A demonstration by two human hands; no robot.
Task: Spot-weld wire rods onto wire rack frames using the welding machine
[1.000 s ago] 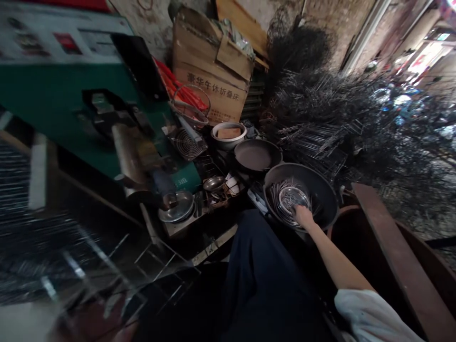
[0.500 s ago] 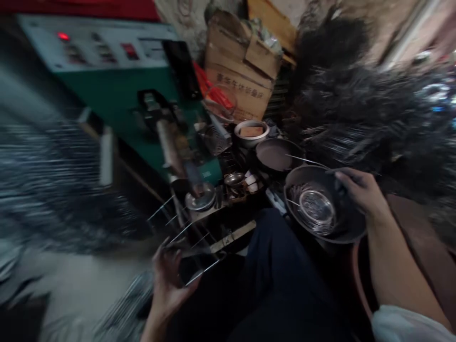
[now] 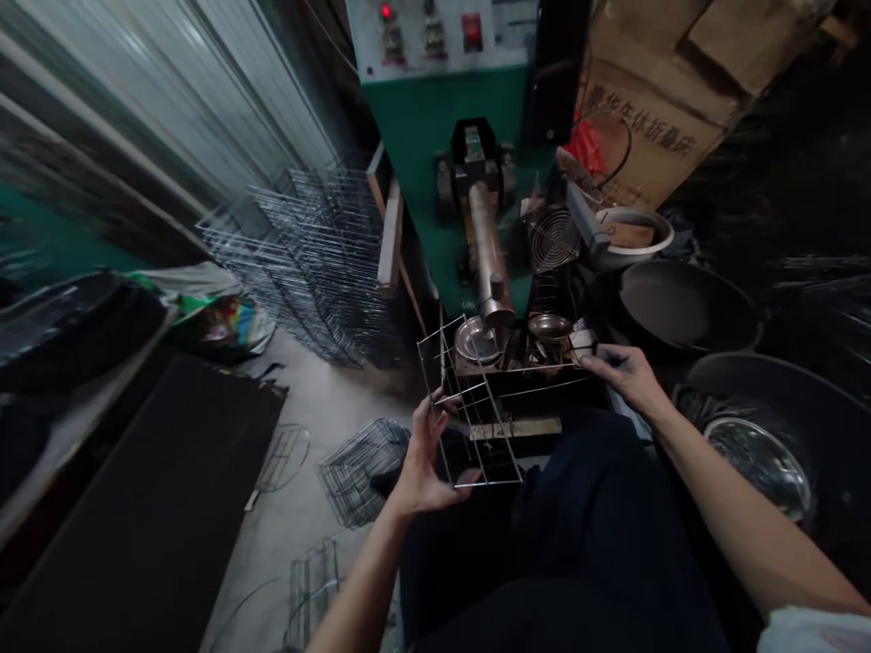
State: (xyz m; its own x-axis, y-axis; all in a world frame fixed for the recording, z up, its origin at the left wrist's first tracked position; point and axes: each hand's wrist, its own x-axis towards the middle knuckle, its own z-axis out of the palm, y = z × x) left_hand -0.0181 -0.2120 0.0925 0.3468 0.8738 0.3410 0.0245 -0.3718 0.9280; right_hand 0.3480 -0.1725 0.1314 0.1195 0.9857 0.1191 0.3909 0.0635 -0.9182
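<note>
My left hand (image 3: pixel 425 462) is closed around the side of a small welded wire rack (image 3: pixel 494 399), thumb and fingers gripping its wires. The rack is tilted over my lap, its far end near the round metal dish (image 3: pixel 478 341) below the machine's arm. My right hand (image 3: pixel 622 374) pinches the end of a thin metal wire (image 3: pixel 544 368), which stretches left toward the rack; whether it touches the rack I cannot tell. Above both hands the thick metal cylinder (image 3: pixel 486 245) of a green machine (image 3: pixel 408 113) points down toward the dish.
Stacked wire racks (image 3: pixel 299 263) stand left of the machine. More wire pieces (image 3: pixel 367 467) lie on the floor. On the right are a dark pan (image 3: pixel 687 304) and a large basin (image 3: pixel 721 381) holding a shiny wire coil (image 3: pixel 758 462). A cardboard box (image 3: pixel 646 109) stands behind.
My view has turned left. My right hand has moved from over the basin, carrying the wire toward the machine. My left hand has raised the rack closer to the metal dish.
</note>
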